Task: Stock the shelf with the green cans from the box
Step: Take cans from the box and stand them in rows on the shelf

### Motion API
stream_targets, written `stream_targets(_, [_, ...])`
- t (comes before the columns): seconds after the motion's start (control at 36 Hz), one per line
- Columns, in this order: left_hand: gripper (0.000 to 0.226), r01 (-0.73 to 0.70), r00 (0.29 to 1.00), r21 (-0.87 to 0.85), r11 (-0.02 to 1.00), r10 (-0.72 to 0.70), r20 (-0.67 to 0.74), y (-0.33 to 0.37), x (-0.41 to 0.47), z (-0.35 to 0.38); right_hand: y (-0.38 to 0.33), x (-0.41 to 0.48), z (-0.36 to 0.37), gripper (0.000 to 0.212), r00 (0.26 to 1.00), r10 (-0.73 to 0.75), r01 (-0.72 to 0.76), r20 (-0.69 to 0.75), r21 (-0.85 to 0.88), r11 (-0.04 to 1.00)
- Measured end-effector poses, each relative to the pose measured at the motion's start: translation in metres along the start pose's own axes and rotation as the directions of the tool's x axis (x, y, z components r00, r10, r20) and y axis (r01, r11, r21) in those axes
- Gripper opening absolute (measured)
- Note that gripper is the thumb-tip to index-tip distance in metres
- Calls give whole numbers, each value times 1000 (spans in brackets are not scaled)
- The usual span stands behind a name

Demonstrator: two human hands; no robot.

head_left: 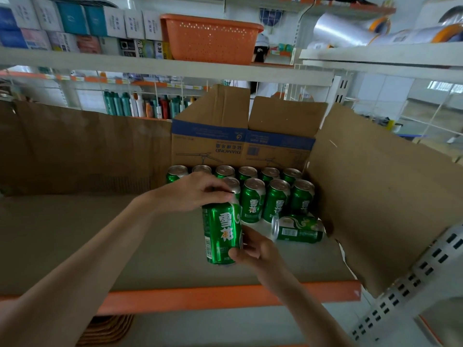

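1. Green and glossy, the held can [221, 234] is upright between the two hands, low over the shelf [75, 234]; whether its base touches the board cannot be told.
2. The left hand [198, 191] is curled over the can's top rim, fingers pinching the lid edge.
3. The right hand [250, 249] wraps the can's lower part from the right, thumb across the front near the base.
4. Just beyond the hands, the standing cans [253, 199] form two rows, packed close, tops silver.
5. To the right of the hands, a tipped can [298, 229] lies on its side, its top end facing left.
6. Behind the rows stands the cardboard box [240, 136], flaps up, its print upside down.
7. Above the hands, on the next shelf up, sits an orange basket [213, 38].
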State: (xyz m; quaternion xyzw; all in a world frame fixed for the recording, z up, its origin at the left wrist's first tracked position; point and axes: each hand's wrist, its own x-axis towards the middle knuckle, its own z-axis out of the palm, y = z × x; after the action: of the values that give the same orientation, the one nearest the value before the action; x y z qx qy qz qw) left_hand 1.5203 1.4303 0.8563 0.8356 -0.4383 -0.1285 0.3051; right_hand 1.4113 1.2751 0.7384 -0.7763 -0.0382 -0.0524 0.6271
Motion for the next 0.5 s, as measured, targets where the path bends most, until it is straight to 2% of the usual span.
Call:
stream_targets(0.11, [34,-16,999,19,1000,16,-31,-10,1,-1,7,2,-5,39,999,47,-50,-27,-134,990])
stream_targets(0.19, [51,10,998,16,1000,-9,-67,-22,2,-2,17,0,-9,46,994,97,-104,-42,-250,963])
stream_targets(0.28, [54,36,995,55,998,-30,-96,-34,3,-6,24,-2,-15,51,996,78,-85,-35,-449,890])
stream_targets(0.31, [57,36,994,61,997,-30,-104,-36,4,-7,25,-3,-16,56,998,58,-65,-30,-514,855])
stream_targets(0.39, [73,-37,992,102,994,48,-113,-37,5,-10,30,-6,-16,90,1000,29,-24,-3,-646,763])
stream_targets(0.42, [69,-54,992,128,990,67,-102,-38,5,-11,33,-6,-16,95,1000,19,-11,5,-682,731])
stream_targets(0.5, [35,-23,996,187,982,39,-84,-46,9,-15,37,-4,-17,92,1000,3,20,27,-795,606])
